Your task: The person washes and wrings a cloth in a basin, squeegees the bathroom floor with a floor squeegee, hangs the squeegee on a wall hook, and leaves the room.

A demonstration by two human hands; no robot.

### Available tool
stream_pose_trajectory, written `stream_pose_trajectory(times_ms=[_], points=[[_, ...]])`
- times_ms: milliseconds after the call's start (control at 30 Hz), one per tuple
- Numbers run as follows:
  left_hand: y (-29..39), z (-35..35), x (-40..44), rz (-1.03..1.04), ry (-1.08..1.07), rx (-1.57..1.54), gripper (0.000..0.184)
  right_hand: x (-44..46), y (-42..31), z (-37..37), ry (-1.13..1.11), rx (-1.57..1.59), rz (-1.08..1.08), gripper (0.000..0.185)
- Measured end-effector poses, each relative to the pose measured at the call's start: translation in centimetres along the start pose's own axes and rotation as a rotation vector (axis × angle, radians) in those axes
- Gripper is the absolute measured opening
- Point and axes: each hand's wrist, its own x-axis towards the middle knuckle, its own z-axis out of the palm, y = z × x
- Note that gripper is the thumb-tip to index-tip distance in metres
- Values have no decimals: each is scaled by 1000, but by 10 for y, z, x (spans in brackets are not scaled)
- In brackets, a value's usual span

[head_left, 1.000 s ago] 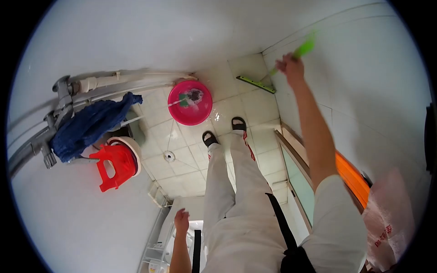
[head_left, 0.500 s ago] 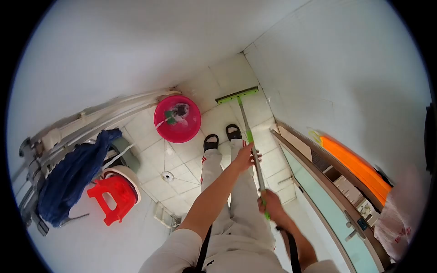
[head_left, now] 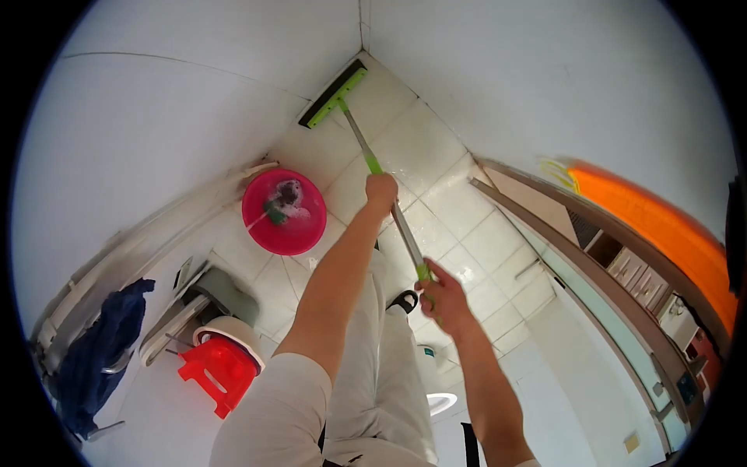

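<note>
A long-handled floor squeegee (head_left: 334, 97) with a green and black head lies with its head on the tiles close to the wall corner. My left hand (head_left: 381, 191) is wrapped round the upper pole, just below a green joint. Lower down, near the green end of the handle, my right hand (head_left: 443, 300) grips the same pole. A pink basin (head_left: 307, 229) with suds, a dark item and a green brush in it stands on the floor to the left of the pole.
A red stool (head_left: 226, 373) and a grey-green basin (head_left: 233, 292) are at the left, near a dark blue cloth (head_left: 101, 350) hanging by pipes. On the right are a door frame (head_left: 576, 249) and an orange item (head_left: 654, 226). My sandal (head_left: 405, 300) shows below the pole.
The squeegee head has moved up and left to the corner. Both hands, which took the pole together after my right hand alone held it, remain on it. The view has turned.
</note>
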Motion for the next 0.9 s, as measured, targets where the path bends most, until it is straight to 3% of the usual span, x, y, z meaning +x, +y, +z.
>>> stream_pose_trajectory(times_ms=[67,100,167,233,400,467,500,567,667,733,833,900], points=[[-31,4,-34,95,79,361,23,-6,53,-22,9,144,61,58],[-90,-1,-9,334,22,752,25,-13,81,-30,38,192,77,55],[-158,-5,-13,361,-1,867,30,-34,136,-45,53,289,104,51],[-188,-4,-72,156,40,651,33,-64,185,-60,35,382,134,47],[-296,2,-176,102,17,735,34,-161,276,-97,145,359,149,47],[-335,-3,-189,81,-12,602,31,-173,295,-112,130,281,102,46],[-296,-7,-231,-72,-93,469,26,-179,305,-118,112,242,72,46],[-306,-26,-226,-39,-99,218,22,-184,318,-116,126,148,60,49],[-273,-46,-191,85,-188,-28,16,-129,309,-116,84,-119,-159,52],[-228,-52,-165,216,-132,40,13,-88,267,-100,18,-165,-273,50],[-154,-52,-123,220,-43,-42,11,-40,193,-67,-165,121,-207,50],[-122,-55,-80,184,-26,-34,12,-7,175,-53,-159,137,-126,45]])
